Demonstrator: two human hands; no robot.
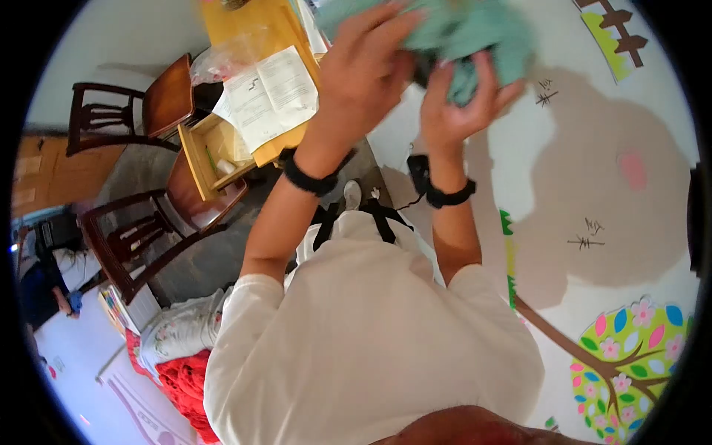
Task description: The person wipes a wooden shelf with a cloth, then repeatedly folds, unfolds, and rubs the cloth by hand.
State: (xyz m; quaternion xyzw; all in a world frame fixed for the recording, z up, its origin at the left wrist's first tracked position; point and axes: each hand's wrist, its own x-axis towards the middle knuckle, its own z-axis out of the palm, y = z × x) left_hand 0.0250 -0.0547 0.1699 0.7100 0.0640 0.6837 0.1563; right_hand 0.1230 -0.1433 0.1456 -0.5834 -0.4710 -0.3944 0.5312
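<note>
A pale green cloth (493, 37), bunched and blurred by motion, is up at the top of the head view. My left hand (367, 63) grips its left side, fingers bent over the fabric. From below, my right hand (467, 104) pinches a fold of the same cloth between thumb and fingers. Dark patches show within the folds, and I cannot make out what they are. Black bands circle both wrists.
On my left stands a yellow desk (293, 148) with an open drawer (200, 159), a printed booklet (271, 96) and a clear plastic bag (222, 63). Wooden chairs (159, 222) are beside it. A decorated white wall (482, 185) is on my right. Another person (44, 289) is at far left.
</note>
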